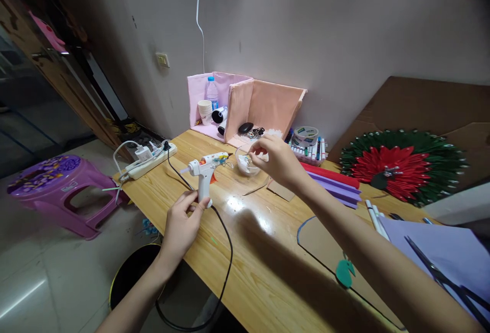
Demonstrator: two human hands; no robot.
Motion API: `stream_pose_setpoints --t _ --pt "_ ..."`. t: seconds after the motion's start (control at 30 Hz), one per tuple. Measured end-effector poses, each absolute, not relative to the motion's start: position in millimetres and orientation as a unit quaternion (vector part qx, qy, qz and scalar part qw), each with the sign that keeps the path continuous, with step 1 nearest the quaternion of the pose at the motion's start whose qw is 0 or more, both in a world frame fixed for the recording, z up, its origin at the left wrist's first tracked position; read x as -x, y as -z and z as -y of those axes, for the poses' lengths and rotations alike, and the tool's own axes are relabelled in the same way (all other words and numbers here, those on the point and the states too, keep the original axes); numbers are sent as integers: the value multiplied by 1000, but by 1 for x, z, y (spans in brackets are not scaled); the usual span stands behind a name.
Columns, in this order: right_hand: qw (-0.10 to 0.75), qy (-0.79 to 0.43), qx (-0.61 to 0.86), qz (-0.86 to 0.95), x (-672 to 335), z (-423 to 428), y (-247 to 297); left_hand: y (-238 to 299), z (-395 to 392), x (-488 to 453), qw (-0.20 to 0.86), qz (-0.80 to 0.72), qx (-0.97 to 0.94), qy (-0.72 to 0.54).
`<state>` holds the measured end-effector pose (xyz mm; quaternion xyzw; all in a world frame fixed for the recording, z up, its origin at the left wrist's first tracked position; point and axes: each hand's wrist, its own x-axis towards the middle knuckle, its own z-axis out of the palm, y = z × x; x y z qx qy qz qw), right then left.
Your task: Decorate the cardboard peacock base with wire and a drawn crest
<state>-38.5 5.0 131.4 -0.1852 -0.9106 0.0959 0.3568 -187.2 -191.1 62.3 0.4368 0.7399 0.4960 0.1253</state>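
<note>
My left hand (184,221) is closed round the bottom of the handle of a white hot glue gun (204,170), which stands upright on the wooden table (260,251) with its nozzle pointing left and its black cord (227,251) trailing off the front edge. My right hand (275,157) reaches forward over a small clear bowl (247,164) of white bits, its fingers pinched together at the bowl's rim. What the pinch holds is too small to make out.
A white power strip (151,164) lies at the table's left end. Pink fabric screens (248,101), paper cups, a water bottle, marker pens (306,149) and tape sit at the back. Purple and red sheets (337,185), a red-green paper fan (401,164), scissors (444,277), a pink stool (65,185) and a bin (133,272) are nearby.
</note>
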Motion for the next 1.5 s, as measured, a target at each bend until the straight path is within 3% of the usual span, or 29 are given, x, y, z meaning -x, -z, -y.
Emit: stream_pose_setpoints --t 0.17,0.27,0.37,0.73,1.1,1.5 --pt "245 -37 286 926 52 -51 -102 -62 192 187 134 -735 -432 -505" --pt "148 -14 302 942 64 -64 -87 -61 192 188 135 -734 -432 -506" --pt "102 -9 291 951 77 -68 -77 -62 192 188 136 -735 -434 -504" --pt "59 6 257 965 83 -72 -72 -61 194 192 126 -743 -435 -493" --pt "25 -62 256 964 67 -80 -75 -61 192 193 123 -740 -439 -494" --pt "34 -57 310 948 67 -73 -74 -61 193 192 124 -736 -442 -498"
